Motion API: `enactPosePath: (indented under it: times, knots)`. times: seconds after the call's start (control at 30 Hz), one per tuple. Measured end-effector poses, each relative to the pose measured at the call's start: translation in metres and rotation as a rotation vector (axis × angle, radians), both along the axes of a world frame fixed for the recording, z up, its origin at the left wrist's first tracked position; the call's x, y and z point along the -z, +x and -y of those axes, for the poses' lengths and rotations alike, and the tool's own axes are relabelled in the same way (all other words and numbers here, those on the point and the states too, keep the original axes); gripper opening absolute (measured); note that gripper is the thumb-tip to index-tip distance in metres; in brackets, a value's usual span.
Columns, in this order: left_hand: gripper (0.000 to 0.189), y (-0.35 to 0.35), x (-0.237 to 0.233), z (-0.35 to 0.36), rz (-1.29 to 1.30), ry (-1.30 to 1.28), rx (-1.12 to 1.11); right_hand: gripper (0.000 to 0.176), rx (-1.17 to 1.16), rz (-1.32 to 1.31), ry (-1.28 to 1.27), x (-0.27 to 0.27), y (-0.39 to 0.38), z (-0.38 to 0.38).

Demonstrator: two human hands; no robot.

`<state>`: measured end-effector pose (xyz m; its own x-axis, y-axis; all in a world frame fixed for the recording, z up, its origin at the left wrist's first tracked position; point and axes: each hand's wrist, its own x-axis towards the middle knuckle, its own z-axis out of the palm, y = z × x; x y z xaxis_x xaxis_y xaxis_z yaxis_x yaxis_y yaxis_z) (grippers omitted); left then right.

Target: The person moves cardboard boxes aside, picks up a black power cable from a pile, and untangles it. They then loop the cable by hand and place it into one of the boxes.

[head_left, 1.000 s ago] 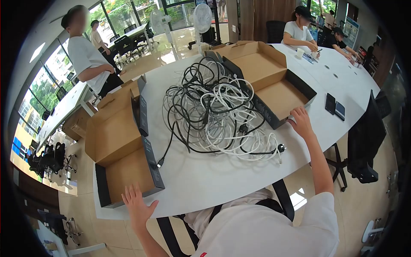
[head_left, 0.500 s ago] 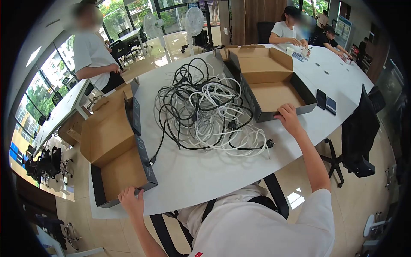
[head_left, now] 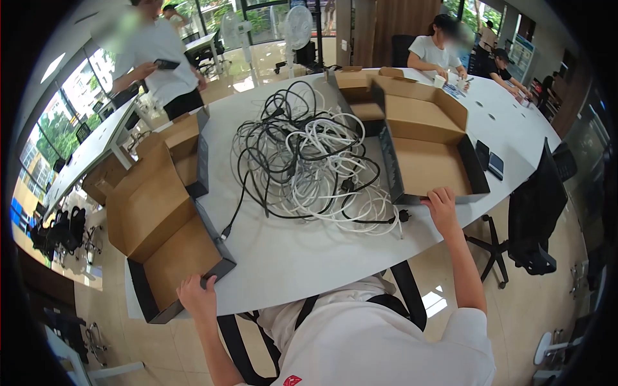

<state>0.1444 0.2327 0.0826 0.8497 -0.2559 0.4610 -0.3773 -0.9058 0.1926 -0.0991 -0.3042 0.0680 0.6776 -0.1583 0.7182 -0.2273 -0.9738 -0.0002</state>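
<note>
My left hand (head_left: 197, 294) grips the near wall of an open cardboard box (head_left: 180, 254), black outside and brown inside, its lid folded back. That box lies at the table's left front edge. On the other side, my right hand (head_left: 441, 210) has its fingers hooked over the near wall of a similar open box (head_left: 428, 166). Both boxes show bare brown bottoms. Between them lies a tangled heap of black and white cables (head_left: 302, 161), with a black plug (head_left: 403, 216) near the right box and a connector (head_left: 225, 233) toward the left box.
Behind each held box stands another open box, one at left (head_left: 187, 154) and one at right (head_left: 360, 96). A dark phone-like object and a notebook (head_left: 496, 165) lie on the white table (head_left: 290, 257). A person stands at left holding a phone (head_left: 167, 64); others sit across the table.
Both boxes have shifted toward me, the right one also rightward and turned, uncovering more of the boxes behind. The standing person has moved right and now shows a phone. The cables stay put.
</note>
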Motion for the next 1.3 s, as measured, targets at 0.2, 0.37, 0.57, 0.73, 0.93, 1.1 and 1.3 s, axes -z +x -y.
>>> enactPosePath:
  times: [0.2, 0.37, 0.57, 0.73, 0.93, 1.1, 1.3]
  knots:
    - [0.024, -0.009, -0.01, 0.002, -0.054, 0.027, -0.007, 0.026, 0.04, 0.018, 0.02, 0.005, -0.008, 0.007]
    - [0.025, -0.006, -0.004, -0.003, -0.109, 0.06, 0.039, 0.024, 0.086, -0.072, 0.007, 0.009, -0.017, 0.025]
    - [0.024, -0.008, -0.007, -0.006, -0.212, 0.067, 0.059, 0.021, 0.1, -0.108, 0.038, 0.007, -0.013, 0.02]
    - [0.028, -0.007, -0.007, -0.007, -0.229, 0.091, 0.055, 0.021, 0.101, -0.117, 0.025, 0.0, -0.008, 0.0]
    - [0.027, -0.003, 0.005, -0.013, -0.169, 0.093, 0.04, 0.021, 0.109, -0.161, 0.081, -0.003, -0.006, -0.016]
    - [0.025, -0.01, 0.001, -0.009, -0.199, 0.102, -0.029, 0.022, 0.092, -0.145, 0.088, -0.004, -0.002, -0.022]
    - [0.026, -0.018, 0.002, -0.008, -0.224, 0.093, -0.026, 0.025, 0.125, -0.191, 0.102, 0.005, -0.006, -0.02]
